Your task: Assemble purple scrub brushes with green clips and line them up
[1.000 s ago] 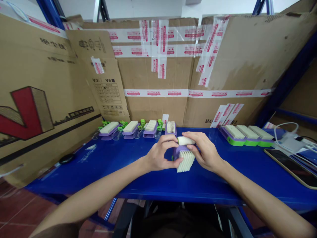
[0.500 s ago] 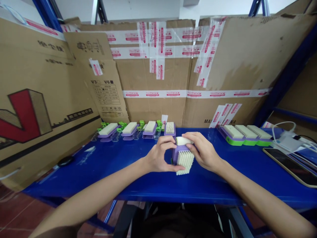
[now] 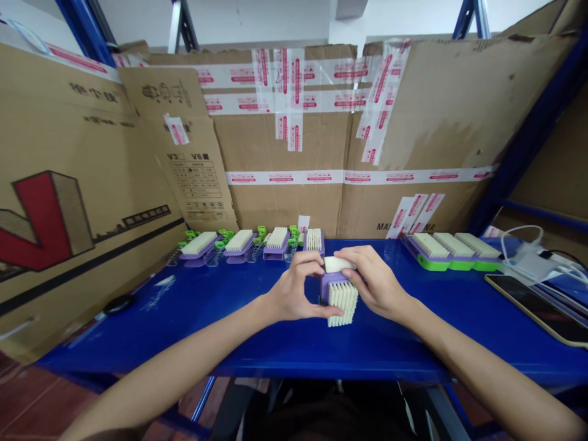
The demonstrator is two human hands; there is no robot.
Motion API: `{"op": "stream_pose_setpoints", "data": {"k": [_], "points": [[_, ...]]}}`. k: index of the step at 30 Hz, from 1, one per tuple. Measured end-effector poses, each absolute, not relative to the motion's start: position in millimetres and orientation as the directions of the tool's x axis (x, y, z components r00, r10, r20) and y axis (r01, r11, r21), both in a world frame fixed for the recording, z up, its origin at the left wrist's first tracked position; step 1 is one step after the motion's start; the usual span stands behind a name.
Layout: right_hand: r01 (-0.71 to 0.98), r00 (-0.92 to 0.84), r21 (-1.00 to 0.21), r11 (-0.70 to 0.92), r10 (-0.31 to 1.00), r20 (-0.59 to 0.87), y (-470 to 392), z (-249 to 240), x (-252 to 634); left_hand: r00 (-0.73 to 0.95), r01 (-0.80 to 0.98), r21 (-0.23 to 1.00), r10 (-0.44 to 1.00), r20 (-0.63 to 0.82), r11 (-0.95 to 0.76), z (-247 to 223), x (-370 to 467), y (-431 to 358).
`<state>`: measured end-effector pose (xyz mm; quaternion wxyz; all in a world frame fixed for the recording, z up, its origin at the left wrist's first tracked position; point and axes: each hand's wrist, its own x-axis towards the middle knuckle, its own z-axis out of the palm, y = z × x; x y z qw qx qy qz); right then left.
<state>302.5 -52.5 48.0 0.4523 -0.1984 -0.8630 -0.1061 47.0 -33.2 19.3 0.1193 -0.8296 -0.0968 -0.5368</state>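
Observation:
Held just above the table, a scrubbing brush (image 3: 343, 301) with cream bristles and a purple body faces me, its bristles pointing down and toward me. My left hand (image 3: 291, 293) is closed around its left side, thumb against the lower bristles and fingers at the upper edge. A white rounded piece (image 3: 337, 264), like a small roller or sponge, lies across the brush's top end. My right hand (image 3: 376, 280) pinches this piece from the right, with fingers over it and the thumb near the purple body. The far side of the brush is hidden.
Along the back edge stand several purple brushes (image 3: 239, 241), with green clips and clear plastic parts (image 3: 255, 248) between them. Three joined brushes with green ends (image 3: 452, 248) sit at right, near a phone (image 3: 537, 309) and white cables (image 3: 558, 266). Cardboard walls (image 3: 285, 202) enclose the blue table (image 3: 193, 318).
The view has shifted slightly. Both hands keep nearly the same hold on the brush and white piece, with only a slight shift of the right fingers.

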Motion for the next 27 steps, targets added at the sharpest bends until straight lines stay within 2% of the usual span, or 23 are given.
{"op": "stream_pose_setpoints", "data": {"k": [11,18,23,27], "points": [[0.36,-0.52,-0.217,0.907,0.388,0.761,-62,59,298,0.421,0.255,-0.061,0.054,0.906,-0.965,26,50,-34],[0.326,-0.523,-0.388,0.862,0.507,0.686,-66,64,297,0.436,0.268,-0.106,0.022,0.9,-0.958,31,51,-37],[0.302,-0.529,-0.406,0.863,0.506,0.681,-66,68,295,0.417,0.248,-0.138,-0.022,0.909,-0.959,32,52,-37],[0.308,-0.562,-0.379,0.872,0.489,0.668,-61,75,291,0.393,0.247,-0.109,-0.003,0.92,-0.963,32,53,-38]]}}
